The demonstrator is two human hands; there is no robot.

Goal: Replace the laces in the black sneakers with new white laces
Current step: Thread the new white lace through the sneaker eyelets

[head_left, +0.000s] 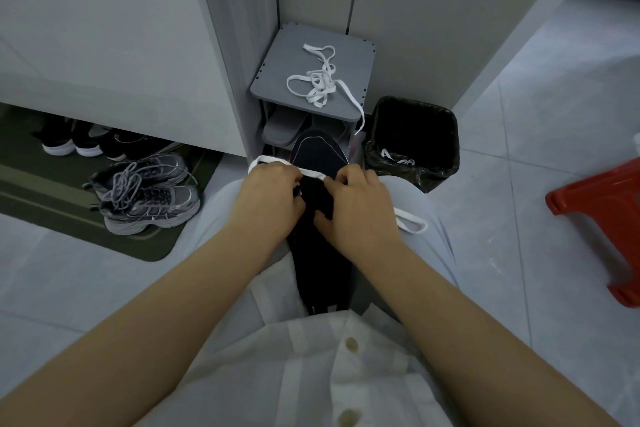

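Your left hand (273, 184) and right hand (356, 208) are close together on the black canvas sneaker (317, 153) in your lap, each pinching the flat white lace (266, 160). Just beyond them stand the grey shelf unit (277, 80) and the black-lined bin (415, 135). The pale tiled floor (519, 253) lies open to the right.

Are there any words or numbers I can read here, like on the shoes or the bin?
No words, brands or numbers can be read anywhere here.
Grey sneakers: pale marks on the sides, too blurred to read as letters.
Black sneaker, white lace, bin, shoe rack, red stool: nothing written shows.
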